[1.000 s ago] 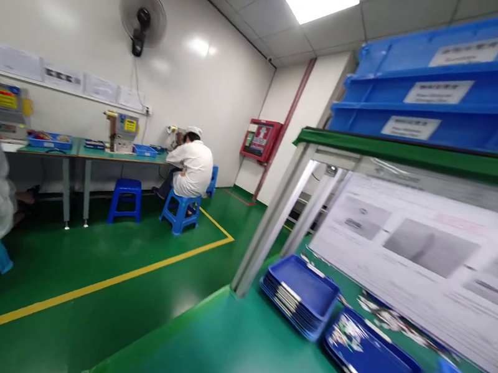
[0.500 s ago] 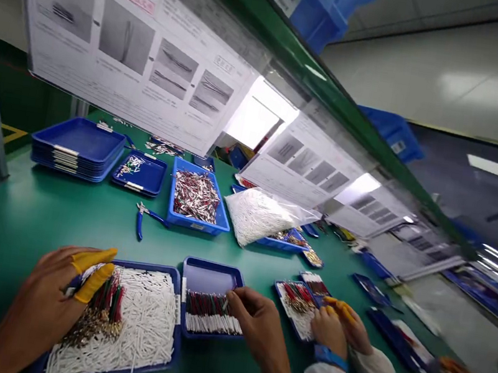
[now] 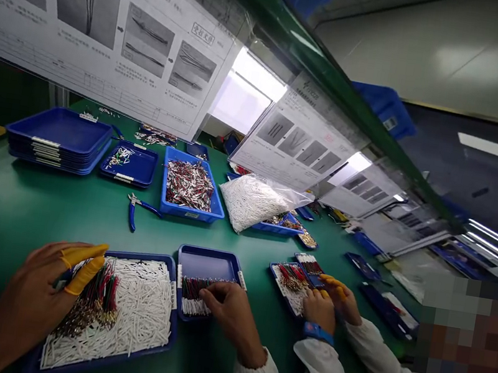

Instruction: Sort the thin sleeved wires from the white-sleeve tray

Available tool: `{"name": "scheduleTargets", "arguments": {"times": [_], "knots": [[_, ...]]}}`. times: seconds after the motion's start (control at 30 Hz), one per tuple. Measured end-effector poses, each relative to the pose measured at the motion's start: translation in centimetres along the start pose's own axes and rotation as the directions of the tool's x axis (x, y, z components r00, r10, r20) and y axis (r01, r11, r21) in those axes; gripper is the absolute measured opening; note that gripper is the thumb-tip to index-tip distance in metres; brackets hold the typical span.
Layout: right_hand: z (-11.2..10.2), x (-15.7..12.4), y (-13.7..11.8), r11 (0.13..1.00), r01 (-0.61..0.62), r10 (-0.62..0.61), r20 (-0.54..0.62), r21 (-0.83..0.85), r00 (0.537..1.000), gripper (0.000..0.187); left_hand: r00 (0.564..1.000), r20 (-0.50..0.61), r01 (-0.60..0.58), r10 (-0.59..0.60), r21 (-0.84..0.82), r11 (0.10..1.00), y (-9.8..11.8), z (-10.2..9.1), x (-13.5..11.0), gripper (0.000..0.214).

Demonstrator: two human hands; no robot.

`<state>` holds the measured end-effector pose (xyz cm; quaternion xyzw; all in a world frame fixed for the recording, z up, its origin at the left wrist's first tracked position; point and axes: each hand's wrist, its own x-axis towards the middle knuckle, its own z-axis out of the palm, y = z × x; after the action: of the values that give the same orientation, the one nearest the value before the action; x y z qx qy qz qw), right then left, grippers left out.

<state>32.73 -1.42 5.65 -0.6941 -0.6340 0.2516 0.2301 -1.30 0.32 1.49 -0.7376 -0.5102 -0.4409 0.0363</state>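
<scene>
My left hand point(image 3: 41, 286), with yellow finger cots on thumb and forefinger, is closed around a bundle of red, green and black wires point(image 3: 107, 290) with gold-coloured ends. The bundle rests over many short white tubes point(image 3: 145, 302) in a large blue tray point(image 3: 164, 344). To the right stands a smaller blue tray point(image 3: 208, 262), holding a row of dark wires with white sleeves point(image 3: 194, 307). My right hand point(image 3: 231, 313) reaches over this row, its thumb and forefinger pinched together at the wires. Whatever is between those fingertips is too small to make out.
Blue-handled pliers point(image 3: 134, 212) lie behind the trays. Farther back are stacked trays point(image 3: 58, 137), a bin of wire pieces point(image 3: 190, 186) and a bag of white tubes point(image 3: 251, 202). At right, a co-worker's hands point(image 3: 324, 306) work over another tray point(image 3: 283, 296). Instruction sheets point(image 3: 112, 32) hang above.
My right hand has shifted left along the row of wires, from its right end toward the middle. My left hand keeps its place on the bundle. The whole view has shifted slightly.
</scene>
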Motion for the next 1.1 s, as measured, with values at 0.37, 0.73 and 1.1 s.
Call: {"name": "scheduleTargets", "arguments": {"times": [0.37,0.73,1.1], "knots": [[0.7,0.0,-0.4,0.997,0.024,-0.026,-0.018,-0.076,1.000,0.025,0.997,-0.060,-0.042,0.041,-0.016,0.999,0.4,0.0,0.3,0.033],[4.5,-1.1,-7.1,0.961,0.275,-0.275,0.139,0.021,0.951,0.011,0.999,-0.013,0.040,-0.041,-0.056,0.998,0.8,-0.7,0.6,0.028],[9.2,-1.7,-9.3,0.877,0.447,-0.417,0.186,-0.176,0.890,0.013,0.991,0.059,0.125,-0.118,-0.122,0.985,0.8,-0.6,0.3,0.027]]}}
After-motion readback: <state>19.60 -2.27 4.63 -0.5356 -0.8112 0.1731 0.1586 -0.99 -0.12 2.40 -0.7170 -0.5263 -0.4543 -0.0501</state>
